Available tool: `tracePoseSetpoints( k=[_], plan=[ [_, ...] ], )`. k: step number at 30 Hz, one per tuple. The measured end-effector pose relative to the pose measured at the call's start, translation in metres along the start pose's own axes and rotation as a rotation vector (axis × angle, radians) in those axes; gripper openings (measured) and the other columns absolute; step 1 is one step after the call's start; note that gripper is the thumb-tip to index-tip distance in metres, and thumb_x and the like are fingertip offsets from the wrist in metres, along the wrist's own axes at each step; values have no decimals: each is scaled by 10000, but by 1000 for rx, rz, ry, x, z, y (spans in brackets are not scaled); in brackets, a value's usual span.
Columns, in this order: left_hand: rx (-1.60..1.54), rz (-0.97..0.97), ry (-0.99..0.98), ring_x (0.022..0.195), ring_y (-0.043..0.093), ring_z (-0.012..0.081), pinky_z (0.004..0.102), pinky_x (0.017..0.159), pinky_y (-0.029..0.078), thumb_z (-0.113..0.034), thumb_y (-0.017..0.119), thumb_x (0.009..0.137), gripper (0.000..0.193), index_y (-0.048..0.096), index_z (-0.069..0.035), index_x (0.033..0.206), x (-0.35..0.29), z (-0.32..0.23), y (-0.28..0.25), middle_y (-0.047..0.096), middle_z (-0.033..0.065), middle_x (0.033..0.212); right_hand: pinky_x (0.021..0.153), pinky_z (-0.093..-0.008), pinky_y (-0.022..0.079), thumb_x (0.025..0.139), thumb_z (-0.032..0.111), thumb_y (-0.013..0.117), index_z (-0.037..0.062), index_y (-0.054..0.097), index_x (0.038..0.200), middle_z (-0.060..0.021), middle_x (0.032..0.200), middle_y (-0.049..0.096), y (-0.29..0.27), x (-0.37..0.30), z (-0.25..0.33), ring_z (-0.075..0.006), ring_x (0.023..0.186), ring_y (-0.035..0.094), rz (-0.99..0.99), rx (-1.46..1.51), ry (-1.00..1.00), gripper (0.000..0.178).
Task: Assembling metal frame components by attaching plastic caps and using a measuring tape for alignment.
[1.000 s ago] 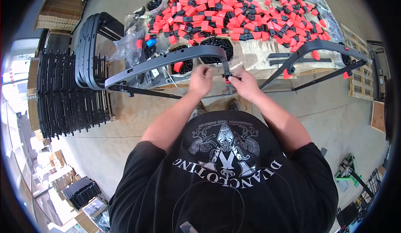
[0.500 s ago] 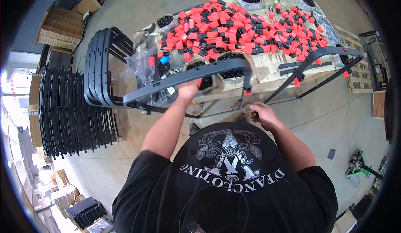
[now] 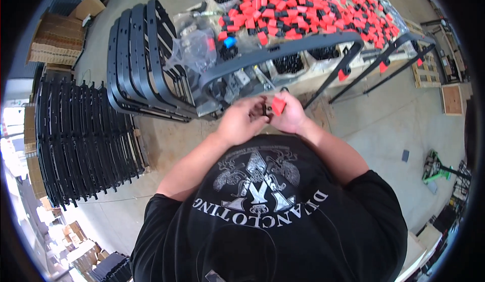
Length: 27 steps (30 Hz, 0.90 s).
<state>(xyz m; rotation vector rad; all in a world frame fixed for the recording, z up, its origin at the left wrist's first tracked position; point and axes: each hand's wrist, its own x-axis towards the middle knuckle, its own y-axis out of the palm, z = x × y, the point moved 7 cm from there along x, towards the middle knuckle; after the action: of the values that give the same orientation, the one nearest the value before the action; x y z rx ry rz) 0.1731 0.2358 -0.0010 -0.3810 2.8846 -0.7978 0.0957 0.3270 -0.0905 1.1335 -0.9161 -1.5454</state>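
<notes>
Right hand [image 3: 293, 116] grips a small red plastic piece [image 3: 278, 106] on the near side of the wooden counter [image 3: 309, 76], left hand [image 3: 241, 120] just beside, blurred fingers' hold unclear; step judged piece preparation, next move calling for steady alignment.

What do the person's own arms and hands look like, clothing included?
Short black sleeves end near the elbows, leaving the forearms bare. The left hand and right hand are both ungloved, with no watch or bracelet visible.
</notes>
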Motion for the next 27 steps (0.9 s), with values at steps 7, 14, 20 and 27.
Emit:
tracePoseSetpoints(
  k=[7,14,20,27],
  plan=[
    [320,11,174,1061,645,374,439,956,511,-218,803,794,388,697,-25,1113,-37,27,-34,705,166,1119,1015,-498,461,982,383,484,-27,600,1261,-169,1224,658,24,29,-53,-332,1141,617,-33,92,78,510],
    [-119,-53,-182,748,685,251,371,682,552,-100,708,890,212,656,-6,1072,-76,110,-39,699,128,867,849,-452,552,962,275,555,-9,630,1136,-159,1095,689,-19,52,-97,-295,952,680,-262,-230,242,342],
    [-729,-224,-601,621,614,151,302,580,525,-42,632,950,85,626,20,1008,-106,205,-43,664,57,795,671,-335,481,774,272,797,38,649,982,-55,845,654,-60,85,-122,-157,742,591,-539,-1026,320,346],
    [-1066,-289,-584,741,629,161,283,691,525,-80,591,1013,124,643,2,1091,-86,219,-43,681,71,892,741,-373,501,752,221,765,41,609,957,-86,856,652,-43,107,-120,-212,799,623,-501,-1305,173,314]
  ],
)
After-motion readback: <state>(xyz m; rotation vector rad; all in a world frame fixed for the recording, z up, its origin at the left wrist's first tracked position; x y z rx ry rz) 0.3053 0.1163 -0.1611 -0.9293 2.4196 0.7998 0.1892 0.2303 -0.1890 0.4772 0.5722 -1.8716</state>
